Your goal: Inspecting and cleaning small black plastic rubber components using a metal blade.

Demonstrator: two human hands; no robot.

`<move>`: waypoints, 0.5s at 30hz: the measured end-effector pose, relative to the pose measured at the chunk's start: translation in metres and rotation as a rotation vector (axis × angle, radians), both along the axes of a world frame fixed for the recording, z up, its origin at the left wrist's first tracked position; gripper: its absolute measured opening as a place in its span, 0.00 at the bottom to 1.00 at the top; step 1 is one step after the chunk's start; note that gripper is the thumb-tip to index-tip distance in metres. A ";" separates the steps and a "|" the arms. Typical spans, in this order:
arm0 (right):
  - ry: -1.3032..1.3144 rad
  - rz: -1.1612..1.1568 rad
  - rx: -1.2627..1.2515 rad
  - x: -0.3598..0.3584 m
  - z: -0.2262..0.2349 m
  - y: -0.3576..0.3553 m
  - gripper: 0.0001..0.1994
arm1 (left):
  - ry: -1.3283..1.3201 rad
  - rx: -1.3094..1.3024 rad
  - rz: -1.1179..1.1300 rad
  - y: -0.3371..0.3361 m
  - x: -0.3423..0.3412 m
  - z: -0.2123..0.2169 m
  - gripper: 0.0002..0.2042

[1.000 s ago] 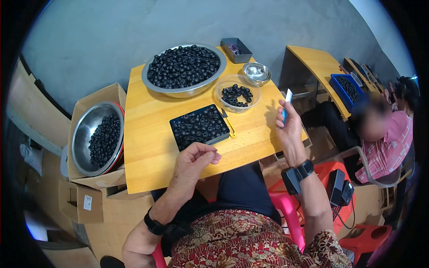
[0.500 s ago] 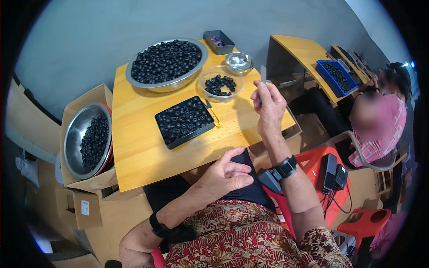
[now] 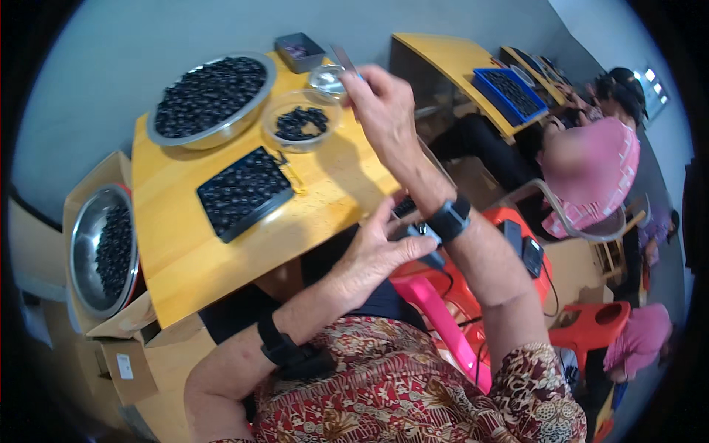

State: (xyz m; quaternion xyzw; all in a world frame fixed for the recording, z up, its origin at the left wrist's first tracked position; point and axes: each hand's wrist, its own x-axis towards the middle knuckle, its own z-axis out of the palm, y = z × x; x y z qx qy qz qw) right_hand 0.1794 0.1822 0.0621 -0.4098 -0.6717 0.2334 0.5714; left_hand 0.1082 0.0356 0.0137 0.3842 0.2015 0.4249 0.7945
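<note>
My right hand [image 3: 382,111] is raised over the table's right side, pinching a small flat metal blade [image 3: 344,59] that points up and away. My left hand [image 3: 373,251] has crossed over my lap and its fingers touch the black band [image 3: 447,219] on my right wrist. On the yellow table [image 3: 177,244] lie a black tray of dark round berries [image 3: 241,190], a clear bowl with a few berries [image 3: 299,124], and a big steel bowl heaped with berries [image 3: 210,96].
A steel bowl of berries in a cardboard box [image 3: 103,247] stands left of the table. A small grey box [image 3: 299,50] and a small glass dish [image 3: 325,77] sit at the far edge. A red stool [image 3: 473,295] with phones, and people in pink at another table [image 3: 591,170], are to the right.
My left hand left the table edge and moved across my lap to my right wrist. My right hand with the blade swung left over the table.
</note>
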 end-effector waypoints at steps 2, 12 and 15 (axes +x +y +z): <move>-0.071 -0.013 0.082 0.004 0.026 0.010 0.12 | -0.037 0.033 -0.009 0.013 0.007 -0.002 0.44; -0.067 0.022 0.373 0.000 0.141 0.026 0.16 | 0.444 0.410 -0.300 0.008 0.080 -0.017 0.15; -0.061 0.054 0.445 0.004 0.162 0.025 0.15 | 0.416 0.260 -0.130 0.034 0.073 -0.017 0.12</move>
